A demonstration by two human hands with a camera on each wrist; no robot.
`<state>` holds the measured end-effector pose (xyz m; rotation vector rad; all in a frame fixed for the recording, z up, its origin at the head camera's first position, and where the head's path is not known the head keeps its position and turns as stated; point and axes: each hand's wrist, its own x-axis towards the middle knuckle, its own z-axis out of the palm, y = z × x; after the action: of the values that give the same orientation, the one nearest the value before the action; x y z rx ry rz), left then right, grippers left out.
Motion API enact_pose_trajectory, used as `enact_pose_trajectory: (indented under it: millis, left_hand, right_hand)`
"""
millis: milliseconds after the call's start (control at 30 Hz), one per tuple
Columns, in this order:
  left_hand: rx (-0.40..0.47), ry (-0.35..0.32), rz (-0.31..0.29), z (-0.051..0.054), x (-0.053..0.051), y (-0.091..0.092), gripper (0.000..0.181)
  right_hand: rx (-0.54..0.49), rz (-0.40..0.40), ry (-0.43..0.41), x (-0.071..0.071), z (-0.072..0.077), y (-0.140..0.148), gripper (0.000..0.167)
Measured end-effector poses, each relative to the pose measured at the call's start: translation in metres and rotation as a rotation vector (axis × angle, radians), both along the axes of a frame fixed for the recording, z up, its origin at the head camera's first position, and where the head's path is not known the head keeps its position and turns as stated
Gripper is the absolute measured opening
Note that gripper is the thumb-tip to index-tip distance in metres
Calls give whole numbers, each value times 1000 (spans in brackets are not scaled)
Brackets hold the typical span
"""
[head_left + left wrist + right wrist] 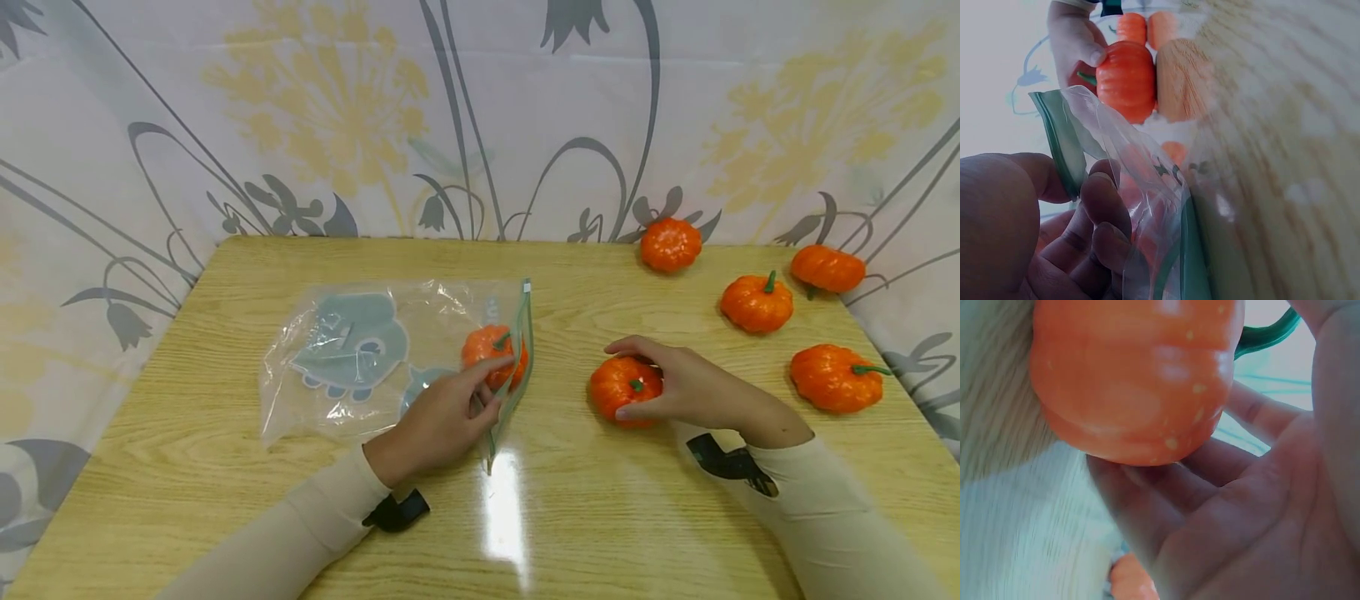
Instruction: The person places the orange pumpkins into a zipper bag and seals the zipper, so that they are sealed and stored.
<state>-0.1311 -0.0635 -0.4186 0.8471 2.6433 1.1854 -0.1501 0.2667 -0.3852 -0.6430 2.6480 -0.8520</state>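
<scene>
A clear zip bag (442, 308) with teal prints lies flat on the table, its green-edged mouth facing right. Inside it near the mouth is an orange pumpkin (483, 343). The left hand (446, 421) pinches the bag's green edge (1063, 147) between thumb and fingers, and the mouth stands partly apart in the left wrist view. To the right of the bag, the right hand (686, 387) grips another orange pumpkin (618, 387) from its right side, thumb and fingers round it. In the right wrist view this pumpkin (1135, 381) rests against the fingers, its green stem at the upper right.
Several more orange pumpkins stand at the table's right: one (671, 245) at the back edge, one (756, 304) in front of it, one (828, 269) at the back right corner and one (834, 379) by the right edge. A floral cloth (495, 108) hangs behind the table (585, 517).
</scene>
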Motion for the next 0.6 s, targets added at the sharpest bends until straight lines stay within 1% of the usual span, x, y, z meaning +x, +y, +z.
enact_pose_trajectory:
  millis: [167, 400, 600]
  left_hand:
    - [-3, -1, -1, 0, 0, 0, 52]
    - [1, -4, -5, -1, 1, 1, 53]
    - [-9, 17, -1, -1, 1, 2, 53]
  right_hand:
    - [-10, -2, -16, 1, -1, -5, 71]
    - [-19, -3, 40, 2, -5, -7, 72]
    - [-2, 12, 45, 4, -4, -10, 72]
